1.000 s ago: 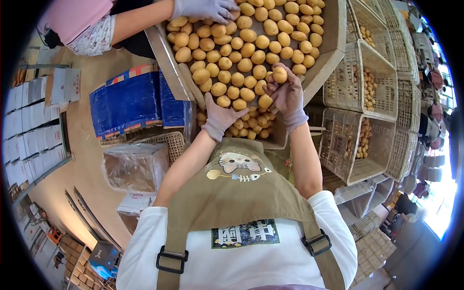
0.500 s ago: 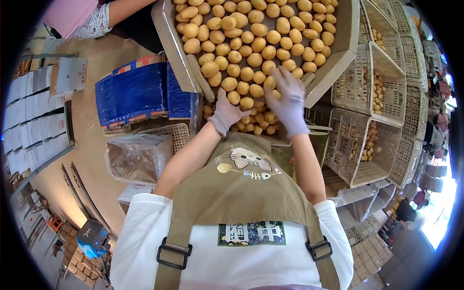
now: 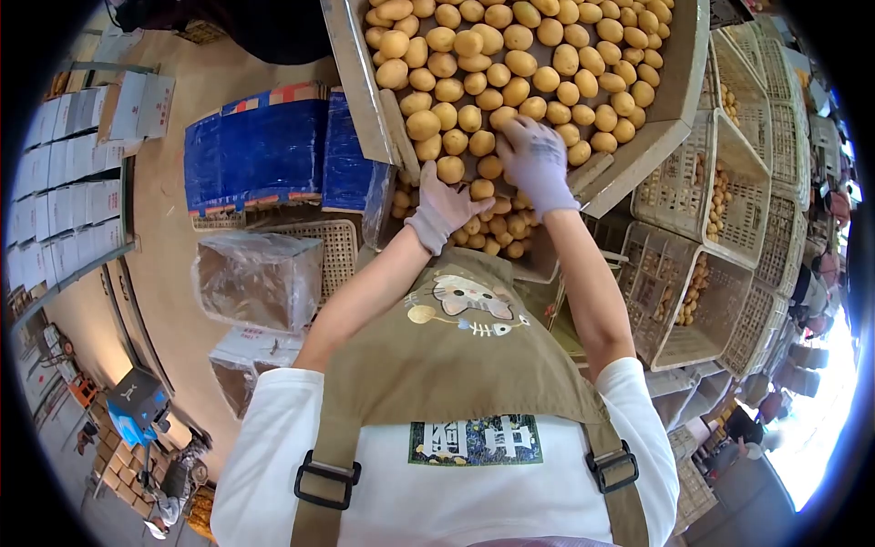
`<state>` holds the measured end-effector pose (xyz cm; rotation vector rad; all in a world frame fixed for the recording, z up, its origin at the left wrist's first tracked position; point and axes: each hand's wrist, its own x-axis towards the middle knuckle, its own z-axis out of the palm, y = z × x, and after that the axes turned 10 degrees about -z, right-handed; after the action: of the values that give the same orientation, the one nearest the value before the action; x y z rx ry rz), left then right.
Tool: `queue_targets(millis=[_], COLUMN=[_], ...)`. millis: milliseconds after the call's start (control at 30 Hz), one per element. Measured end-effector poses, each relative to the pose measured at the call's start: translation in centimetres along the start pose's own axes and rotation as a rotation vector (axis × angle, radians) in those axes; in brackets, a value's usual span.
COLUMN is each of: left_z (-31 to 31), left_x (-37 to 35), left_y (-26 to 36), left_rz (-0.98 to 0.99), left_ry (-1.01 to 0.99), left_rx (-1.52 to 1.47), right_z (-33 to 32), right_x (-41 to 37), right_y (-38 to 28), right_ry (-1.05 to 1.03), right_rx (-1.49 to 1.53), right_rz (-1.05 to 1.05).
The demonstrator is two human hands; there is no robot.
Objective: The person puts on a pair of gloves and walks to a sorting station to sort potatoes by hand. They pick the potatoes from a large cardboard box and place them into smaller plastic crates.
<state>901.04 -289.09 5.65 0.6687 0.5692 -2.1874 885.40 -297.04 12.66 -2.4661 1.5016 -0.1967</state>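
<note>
Many small, round to oval yellow fruits lie spread over a wooden-sided sorting tray. My left hand, in a pale glove, is at the tray's near opening, thumb and fingers spread. One fruit sits just by its thumb and another touches the fingertip side. Reaching over the tray's near right part, my gloved right hand has its fingers stretched forward onto the fruits. Below the opening, more fruits are heaped in a container, partly hidden by my hands and apron.
Stacked plastic crates, some with fruit inside, stand on the right. To the left are a blue-covered box, a plastic-lined crate and stacked white cartons. A person in dark clothing is beyond the tray's left side.
My right hand has moved back slightly over the fruits, and some near the opening have shifted or gone down. The view has shifted, and the other person's arm has left it.
</note>
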Motion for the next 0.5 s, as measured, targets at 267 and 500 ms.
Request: queue_targets(millis=[267, 500], left_z=[0.5, -0.3], left_x=[0.8, 1.0], left_y=[-0.3, 0.0], left_rz=[-0.033, -0.065], left_ry=[0.043, -0.092], left_rx=[-0.062, -0.025], right_z=[-0.2, -2.5], right_x=[3.5, -3.3], right_y=[-2.1, -1.5], right_ry=[-0.103, 0.182], right_rx=[0.326, 1.983], right_rz=[0.136, 0.460])
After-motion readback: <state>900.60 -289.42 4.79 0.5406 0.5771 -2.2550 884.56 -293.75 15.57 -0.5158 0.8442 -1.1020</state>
